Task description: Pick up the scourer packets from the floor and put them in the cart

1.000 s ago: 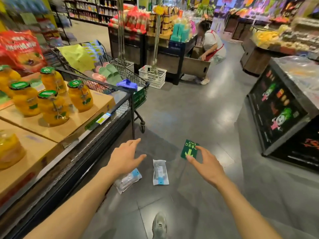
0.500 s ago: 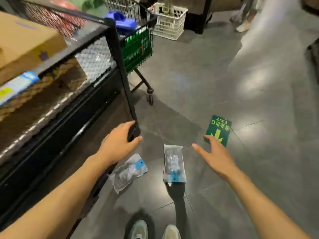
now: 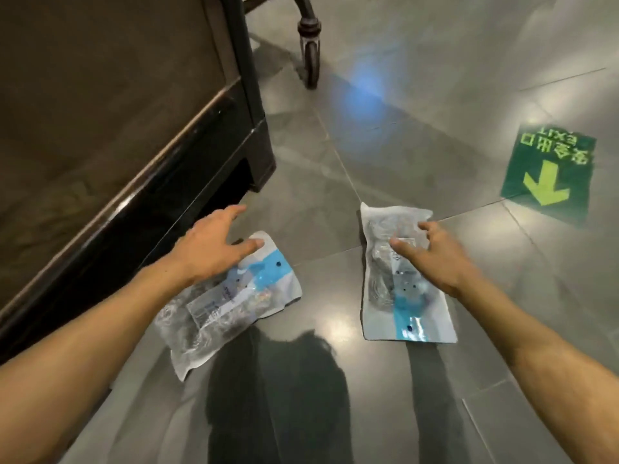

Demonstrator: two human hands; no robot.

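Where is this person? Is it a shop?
Probably a shop, yes. A trolley wheel stands on the shiny grey tiled floor, a green exit arrow sticker is stuck to the tiles, and two sealed scourer packets lie beside a dark display counter.

The floor (image 3: 418, 105) is grey glossy tile with thin grout lines and pale reflections of light. Two scourer packets lie flat on it, apart from each other. The right packet (image 3: 385, 296), clear plastic with a white and blue card end, lies lengthwise, its blue end nearer the viewer. The left packet (image 3: 214, 316) lies to the left of that one, slanted, its blue end pointing away. A green exit sticker (image 3: 549, 172) with a yellow-green arrow is stuck to the tiles beyond the right packet and to its right. A cart wheel (image 3: 310, 60) rests on the floor well beyond the right packet. The dark base of a display unit (image 3: 134, 209) stands on the floor, left of it.
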